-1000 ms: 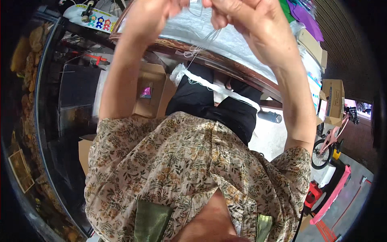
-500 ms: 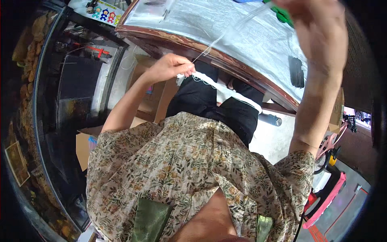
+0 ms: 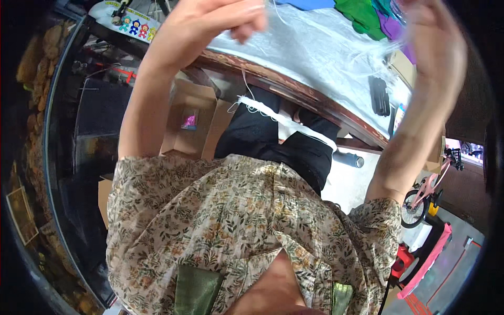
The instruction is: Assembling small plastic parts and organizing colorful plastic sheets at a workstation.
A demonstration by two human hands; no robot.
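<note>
White thread (image 3: 285, 121) lies across black trousers (image 3: 244, 131).

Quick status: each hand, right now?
Left hand: fingers bent, cut off by the frame's top edge; whether it grips anything can't be told.
Right hand: blurred, pale strands beside its fingers; grip can't be told.

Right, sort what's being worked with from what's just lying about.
Seemingly in use:
white strands at the right hand
white thread across the legs

Seemingly just lying about:
green cloth
cardboard box
bike
</note>
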